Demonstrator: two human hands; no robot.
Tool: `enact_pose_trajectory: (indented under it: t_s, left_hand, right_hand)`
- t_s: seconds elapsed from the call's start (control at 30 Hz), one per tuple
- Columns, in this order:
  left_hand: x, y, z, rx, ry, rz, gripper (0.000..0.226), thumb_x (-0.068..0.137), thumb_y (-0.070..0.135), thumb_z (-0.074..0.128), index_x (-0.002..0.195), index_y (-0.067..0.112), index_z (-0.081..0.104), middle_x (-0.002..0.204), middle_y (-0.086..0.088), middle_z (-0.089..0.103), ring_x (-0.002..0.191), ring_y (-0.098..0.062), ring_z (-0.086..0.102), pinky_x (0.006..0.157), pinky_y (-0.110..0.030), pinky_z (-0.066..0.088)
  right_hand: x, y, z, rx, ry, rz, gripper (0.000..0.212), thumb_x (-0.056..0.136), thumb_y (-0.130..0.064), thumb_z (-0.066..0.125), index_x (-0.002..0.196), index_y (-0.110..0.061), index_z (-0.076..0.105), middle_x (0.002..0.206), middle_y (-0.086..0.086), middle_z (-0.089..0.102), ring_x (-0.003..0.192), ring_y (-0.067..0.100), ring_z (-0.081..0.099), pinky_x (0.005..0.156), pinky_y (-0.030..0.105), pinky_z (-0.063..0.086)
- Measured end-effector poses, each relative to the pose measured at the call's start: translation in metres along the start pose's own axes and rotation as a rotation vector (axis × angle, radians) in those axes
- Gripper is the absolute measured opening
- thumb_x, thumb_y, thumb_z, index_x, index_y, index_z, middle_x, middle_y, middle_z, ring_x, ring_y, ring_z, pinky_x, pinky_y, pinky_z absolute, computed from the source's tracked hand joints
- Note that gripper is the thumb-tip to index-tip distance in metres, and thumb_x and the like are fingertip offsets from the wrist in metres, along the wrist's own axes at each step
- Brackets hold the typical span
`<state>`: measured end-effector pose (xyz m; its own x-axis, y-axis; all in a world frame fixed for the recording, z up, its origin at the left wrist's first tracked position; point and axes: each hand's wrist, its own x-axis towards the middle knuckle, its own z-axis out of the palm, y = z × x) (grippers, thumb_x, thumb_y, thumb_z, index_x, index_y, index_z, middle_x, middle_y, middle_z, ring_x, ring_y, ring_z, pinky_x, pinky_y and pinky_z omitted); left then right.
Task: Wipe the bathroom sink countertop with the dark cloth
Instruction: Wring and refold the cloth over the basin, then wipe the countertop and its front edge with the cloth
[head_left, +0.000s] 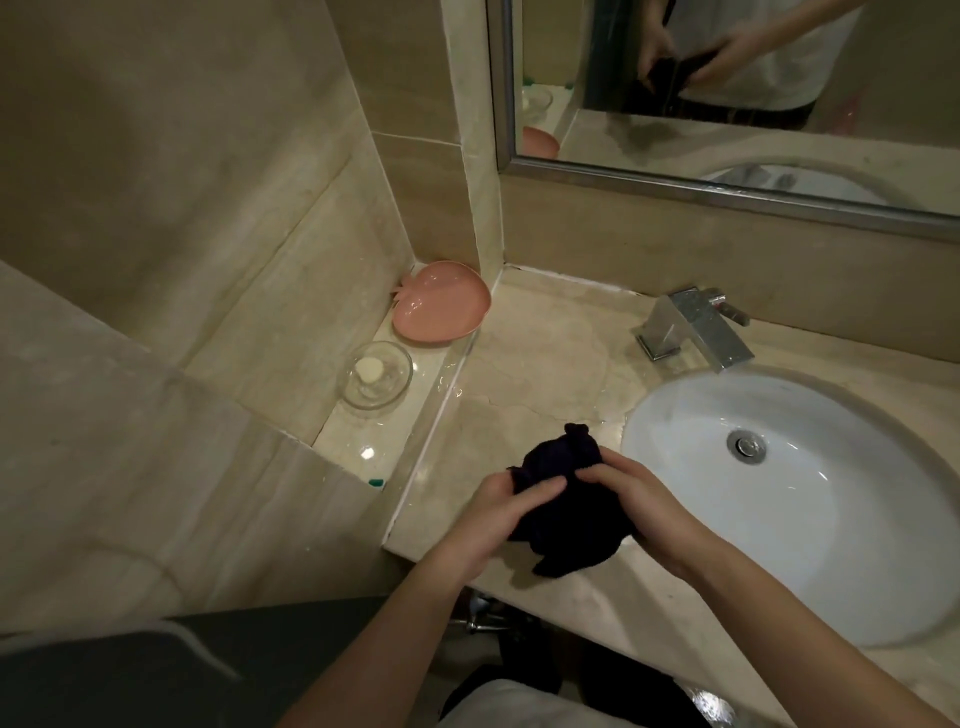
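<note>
Dark cloth bunched between both hands' fingers — above countertop.

Both your bare forearms reach forward, converging. Your left hand has fingers curled, thumb on top, pinching the crumpled dark fabric cloth. Your right hand grips its other side, knuckles up.

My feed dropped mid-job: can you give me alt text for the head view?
Both hands, left hand and right hand, hold a bunched dark cloth at the front of the beige countertop, left of the white sink. A pink dish and glass bowl sit on the left ledge.
</note>
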<state>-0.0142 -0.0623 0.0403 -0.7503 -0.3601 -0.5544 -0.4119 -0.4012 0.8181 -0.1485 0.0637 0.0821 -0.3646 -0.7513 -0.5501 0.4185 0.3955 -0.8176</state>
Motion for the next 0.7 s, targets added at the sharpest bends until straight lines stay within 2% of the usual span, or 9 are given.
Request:
enact_pose_trajectory:
  t_s: [0.1,0.17,0.27,0.33,0.43,0.47,0.53,0.63,0.7]
  left_hand:
    - [0.001,-0.003,-0.015,0.084,0.087,0.080,0.034,0.088,0.030,0.076,0.117,0.013,0.070,0.111,-0.005,0.075,0.107,-0.022,0.070,0.095,-0.037,0.055]
    - [0.004,-0.005,-0.023,0.086,0.077,0.136,0.033,0.091,0.025,0.073,0.122,0.015,0.067,0.115,-0.002,0.073,0.111,-0.020,0.068,0.097,-0.032,0.054]
    - [0.012,-0.011,-0.027,0.048,0.087,0.150,0.031,0.096,0.022,0.066,0.126,0.019,0.063,0.120,0.000,0.072,0.114,-0.018,0.066,0.099,-0.032,0.053]
    - [0.022,-0.021,-0.034,0.050,0.126,0.146,0.036,0.097,0.022,0.065,0.132,0.021,0.058,0.125,0.000,0.069,0.116,-0.014,0.065,0.098,-0.028,0.052]
    - [0.038,-0.047,-0.045,0.251,0.251,0.098,0.053,0.096,0.023,0.066,0.144,0.028,0.044,0.140,0.007,0.055,0.111,0.004,0.059,0.090,-0.013,0.047]
    - [0.041,-0.057,-0.046,0.363,0.320,0.079,0.056,0.096,0.025,0.064,0.146,0.029,0.041,0.141,0.009,0.052,0.109,0.006,0.056,0.090,-0.012,0.045]
    - [0.043,-0.073,-0.046,0.521,0.433,0.126,0.052,0.096,0.024,0.062,0.145,0.028,0.043,0.136,0.010,0.052,0.113,0.001,0.054,0.095,-0.020,0.046]
    - [0.047,-0.087,-0.043,0.660,0.500,0.273,0.041,0.099,0.022,0.055,0.138,0.029,0.048,0.129,0.015,0.052,0.118,0.001,0.050,0.102,-0.028,0.047]
    - [0.055,-0.090,-0.043,0.741,0.524,0.297,0.037,0.102,0.028,0.046,0.138,0.035,0.045,0.131,0.019,0.049,0.121,0.003,0.045,0.102,-0.027,0.047]
  right_hand:
    - [0.011,0.006,-0.018,-0.438,0.142,0.013,0.019,0.098,-0.019,0.050,0.095,-0.019,0.069,0.089,0.002,0.073,0.080,0.017,0.068,0.071,0.030,0.051]
    - [0.017,0.012,-0.028,-0.578,0.147,0.024,0.016,0.097,-0.020,0.052,0.091,-0.020,0.067,0.088,0.000,0.070,0.083,0.018,0.066,0.073,0.031,0.050]
    - [0.018,0.014,-0.034,-0.396,-0.041,0.013,0.014,0.101,-0.017,0.055,0.101,-0.022,0.068,0.097,-0.005,0.073,0.092,0.012,0.068,0.075,0.022,0.050]
    - [0.028,0.024,-0.039,-0.291,-0.059,0.018,0.017,0.102,-0.018,0.055,0.114,-0.022,0.066,0.109,-0.004,0.073,0.097,0.010,0.070,0.075,0.018,0.050]
    - [0.049,0.067,-0.049,-0.752,0.303,-0.042,0.032,0.100,-0.025,0.057,0.132,-0.019,0.057,0.127,0.003,0.064,0.108,0.020,0.063,0.087,0.028,0.049]
    - [0.052,0.083,-0.047,-0.953,0.359,-0.087,0.038,0.098,-0.026,0.059,0.135,-0.017,0.055,0.131,0.005,0.061,0.114,0.024,0.058,0.092,0.033,0.047]
    - [0.057,0.109,-0.041,-1.230,0.284,-0.229,0.045,0.093,-0.030,0.065,0.136,-0.017,0.057,0.133,0.005,0.058,0.120,0.030,0.055,0.096,0.038,0.047]
    - [0.074,0.118,-0.042,-1.377,0.168,-0.555,0.053,0.087,-0.035,0.073,0.136,-0.021,0.059,0.141,0.006,0.053,0.128,0.032,0.054,0.101,0.041,0.047]
    - [0.094,0.111,-0.046,-1.440,0.059,-0.716,0.055,0.093,-0.043,0.065,0.144,-0.026,0.053,0.156,0.004,0.041,0.143,0.027,0.039,0.115,0.041,0.035]
